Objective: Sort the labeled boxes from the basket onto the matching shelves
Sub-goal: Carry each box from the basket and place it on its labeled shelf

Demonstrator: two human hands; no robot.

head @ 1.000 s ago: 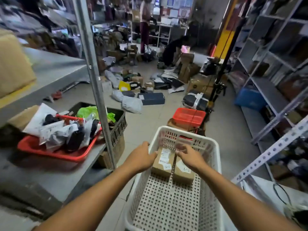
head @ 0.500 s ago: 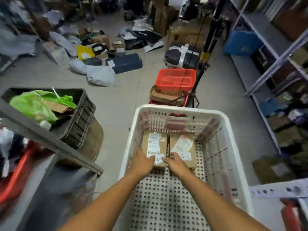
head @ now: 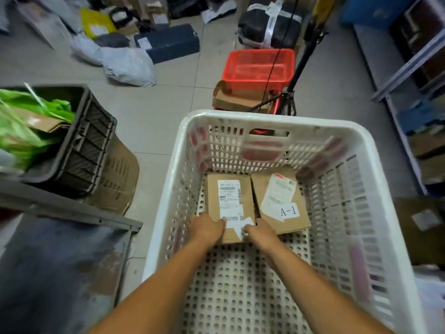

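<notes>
The white basket [head: 368, 150] is the biggest thing here and everything else sits around it: it stands on the tiled floor, close in front of the person so both arms can reach down into it. Its perforated bottom is mostly bare; only two brown cardboard boxes lie flat at its far end, side by side and touching, labels up so the shelf codes can be read. Beyond the basket's far wall sits a red basket [head: 261, 66] on top of flattened cardboard, nothing showing inside it. To the basket's left a dark crate [head: 89, 141] holds green plastic bags and cardboard scraps. Blue-framed shelves [head: 409, 68] run along the basket's right side, likely where the boxes are meant to go. Inside the basket, the right-hand box [head: 291, 220] carries a tag reading A-1 and lies untouched. The left-hand box [head: 214, 196] is the one being picked: the left hand [head: 207, 229] curls over its near left corner, and the right hand [head: 258, 231] grips its near right edge, fingers tucked into the seam between the boxes, seemingly to lift it. Its small tag is mostly covered, so I cannot read it.
</notes>
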